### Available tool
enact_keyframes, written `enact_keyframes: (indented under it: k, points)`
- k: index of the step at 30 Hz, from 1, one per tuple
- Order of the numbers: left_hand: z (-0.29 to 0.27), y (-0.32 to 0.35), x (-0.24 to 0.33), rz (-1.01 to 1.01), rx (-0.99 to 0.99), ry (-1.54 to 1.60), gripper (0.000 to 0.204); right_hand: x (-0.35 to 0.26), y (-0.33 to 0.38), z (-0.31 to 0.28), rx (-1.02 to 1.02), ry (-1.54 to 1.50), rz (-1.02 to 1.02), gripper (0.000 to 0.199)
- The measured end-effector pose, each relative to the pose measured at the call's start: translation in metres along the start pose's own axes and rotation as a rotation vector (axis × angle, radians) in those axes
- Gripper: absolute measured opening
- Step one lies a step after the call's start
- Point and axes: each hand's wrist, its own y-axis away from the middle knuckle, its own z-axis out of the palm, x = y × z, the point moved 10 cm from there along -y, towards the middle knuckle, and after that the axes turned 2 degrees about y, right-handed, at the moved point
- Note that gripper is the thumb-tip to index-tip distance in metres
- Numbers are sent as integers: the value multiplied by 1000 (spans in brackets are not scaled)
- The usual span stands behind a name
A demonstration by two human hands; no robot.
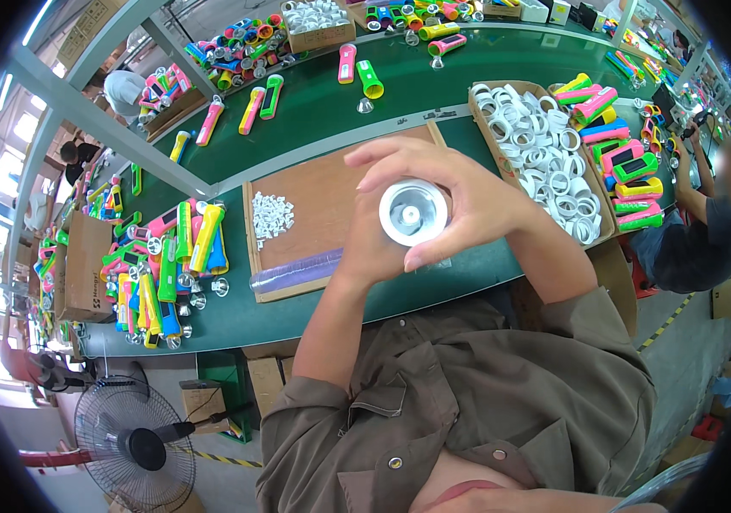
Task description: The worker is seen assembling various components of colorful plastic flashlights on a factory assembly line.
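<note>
In the middle, a flashlight (424, 227) points its round end up at me. A white ring surrounds its silvery reflector, and its body is hidden below. My left hand (371, 244) is under the ring and appears to hold the flashlight from beneath, its fingers mostly out of sight. Curving around the ring from the right is my right hand (468, 188); its thumb and fingers are spread apart, the fingertips reaching past the rim. Below both hands lies a brown board (314, 201) with a pile of small white parts (272, 220) and a purple plastic-wrapped roll (297, 272).
A carton of white rings (545, 162) stands to the right, beside stacked colourful flashlights (635, 184). More flashlights (165, 265) with loose reflectors are heaped at left. Beyond runs a green conveyor (314, 111) carrying flashlights. A fan (147, 449) is at lower left; a co-worker (707, 231) sits at right.
</note>
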Motion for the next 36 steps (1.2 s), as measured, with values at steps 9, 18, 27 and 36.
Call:
enact_keyframes:
  k: [9, 18, 27, 36]
  points:
    - [-13, 6, 0, 201, 246, -377, 28, -4, 4, 1, 237, 283, -76, 54]
    - [-16, 17, -4, 154, 236, -239, 42, -11, -2, 7, 170, -162, -71, 44]
    - [-20, 10, 10, 126, 337, -263, 31, 11, 7, 13, 230, -287, 67, 26]
    - [-15, 6, 9, 132, 252, -264, 25, 7, 2, 14, 140, -475, 94, 93]
